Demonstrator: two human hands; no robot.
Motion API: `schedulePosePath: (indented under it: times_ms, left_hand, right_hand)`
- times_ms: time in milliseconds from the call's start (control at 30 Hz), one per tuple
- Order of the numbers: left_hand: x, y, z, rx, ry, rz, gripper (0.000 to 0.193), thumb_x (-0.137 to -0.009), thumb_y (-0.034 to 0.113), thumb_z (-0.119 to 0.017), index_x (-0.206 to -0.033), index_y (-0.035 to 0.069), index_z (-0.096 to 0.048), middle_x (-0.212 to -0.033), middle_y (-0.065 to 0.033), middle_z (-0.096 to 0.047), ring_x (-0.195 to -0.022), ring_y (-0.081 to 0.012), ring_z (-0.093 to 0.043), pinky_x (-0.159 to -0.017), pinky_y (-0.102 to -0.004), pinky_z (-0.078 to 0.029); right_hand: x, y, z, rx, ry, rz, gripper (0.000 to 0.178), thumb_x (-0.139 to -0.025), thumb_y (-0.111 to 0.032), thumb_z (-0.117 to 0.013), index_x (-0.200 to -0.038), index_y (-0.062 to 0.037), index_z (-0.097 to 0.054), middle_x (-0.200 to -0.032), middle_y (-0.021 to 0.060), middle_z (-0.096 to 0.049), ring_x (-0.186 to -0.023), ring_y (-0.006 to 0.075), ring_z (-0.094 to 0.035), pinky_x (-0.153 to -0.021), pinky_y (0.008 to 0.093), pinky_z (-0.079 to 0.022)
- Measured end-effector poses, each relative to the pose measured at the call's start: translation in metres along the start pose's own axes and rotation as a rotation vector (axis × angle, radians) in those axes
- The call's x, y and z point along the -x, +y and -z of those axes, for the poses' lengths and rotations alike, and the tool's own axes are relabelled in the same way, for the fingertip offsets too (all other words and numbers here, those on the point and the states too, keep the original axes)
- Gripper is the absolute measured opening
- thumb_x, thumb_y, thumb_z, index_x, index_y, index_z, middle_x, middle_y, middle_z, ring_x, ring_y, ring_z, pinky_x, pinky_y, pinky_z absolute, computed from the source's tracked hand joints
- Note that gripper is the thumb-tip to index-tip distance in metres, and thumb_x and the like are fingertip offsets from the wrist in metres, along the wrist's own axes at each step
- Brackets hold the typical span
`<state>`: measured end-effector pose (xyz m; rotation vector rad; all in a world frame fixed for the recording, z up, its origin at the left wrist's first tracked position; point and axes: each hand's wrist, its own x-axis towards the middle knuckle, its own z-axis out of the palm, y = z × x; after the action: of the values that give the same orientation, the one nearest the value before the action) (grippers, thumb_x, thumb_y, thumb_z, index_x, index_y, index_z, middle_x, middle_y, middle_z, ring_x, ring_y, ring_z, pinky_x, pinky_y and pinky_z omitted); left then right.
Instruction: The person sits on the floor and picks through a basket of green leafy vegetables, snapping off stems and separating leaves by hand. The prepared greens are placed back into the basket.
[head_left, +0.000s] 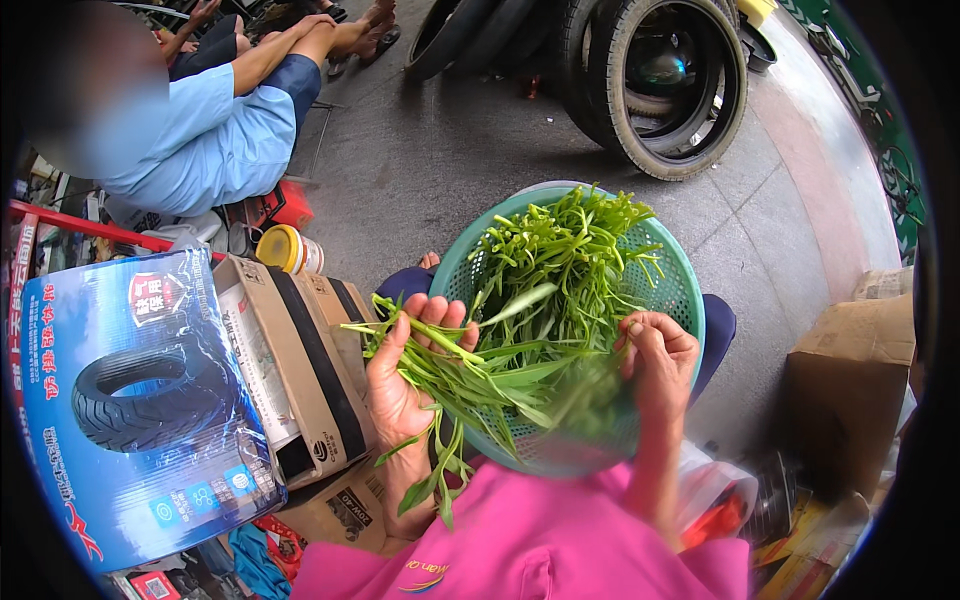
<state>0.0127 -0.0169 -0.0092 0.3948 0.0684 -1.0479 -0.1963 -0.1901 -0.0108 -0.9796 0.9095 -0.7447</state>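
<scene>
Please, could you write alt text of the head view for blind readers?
The left hand holds leafy stems at the edge of a green basket of greens; the right hand is over its right side. A blue carton is at left, tyres beyond.

single view: head camera, left one of a side-by-side fisheye pair worn by the person. looks steeply down from above the pink shirt [520,530], which fills the lower edge, and faces forward over the lap. left hand [398,395], right hand [660,360] and leafy greens [570,240] lie near, around mid-frame; tyres [735,95] and pavement [440,140] sit farther off, toward the top. straight edges bow outward.
</scene>
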Motion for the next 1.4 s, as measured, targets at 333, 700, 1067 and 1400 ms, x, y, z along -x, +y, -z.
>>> schedulePosePath:
  times_ms: [333, 700, 1067, 1400]
  left_hand:
    - [0.0, -0.011, -0.001, -0.173, -0.142, 0.124, 0.036, -0.101, 0.024, -0.05, -0.13, 0.003, -0.059, -0.136, -0.0194, -0.057, -0.135, -0.0364, -0.047, -0.114, -0.0569, -0.035]
    - [0.035, 0.006, -0.016, -0.687, 0.18, 0.008, 0.033, -0.095, 0.02, -0.063, -0.117, -0.004, -0.058, -0.086, -0.0078, -0.059, -0.082, -0.019, -0.06, -0.073, -0.038, -0.059]
    - [0.037, 0.019, 0.0, -0.41, 0.213, 0.077, 0.014, -0.094, 0.016, -0.063, -0.097, 0.002, -0.059, -0.079, -0.0044, -0.051, -0.071, -0.0141, -0.05, -0.047, -0.0232, -0.045]
    - [0.02, -0.016, -0.021, -0.939, 0.332, -0.101, 0.015, -0.086, 0.011, -0.071, -0.095, 0.001, -0.067, -0.086, -0.0094, -0.066, -0.077, -0.0144, -0.063, -0.058, -0.0255, -0.049]
  right_hand:
    - [0.007, -0.018, -0.026, 0.018, -0.095, -0.004, 0.014, -0.094, -0.005, -0.061, -0.099, 0.0062, -0.068, -0.076, 0.0088, -0.068, -0.057, 0.0079, -0.06, -0.052, 0.0212, -0.048]
    - [-0.007, 0.01, -0.085, 0.574, -0.38, 0.146, 0.027, -0.094, -0.026, -0.068, -0.095, 0.0014, -0.069, -0.067, 0.0076, -0.067, -0.06, 0.0188, -0.068, -0.053, 0.0304, -0.052]
    - [-0.001, 0.032, -0.065, 1.184, -0.5, 0.303, 0.03, -0.082, -0.029, -0.067, -0.069, -0.0021, -0.068, -0.063, 0.0209, -0.065, -0.056, 0.0359, -0.065, -0.054, 0.0464, -0.05]
    - [0.029, -0.014, -0.051, 0.748, -0.659, -0.03, 0.022, -0.086, -0.02, -0.065, -0.078, -0.0005, -0.068, -0.059, 0.0108, -0.064, -0.05, 0.02, -0.062, -0.053, 0.0347, -0.049]
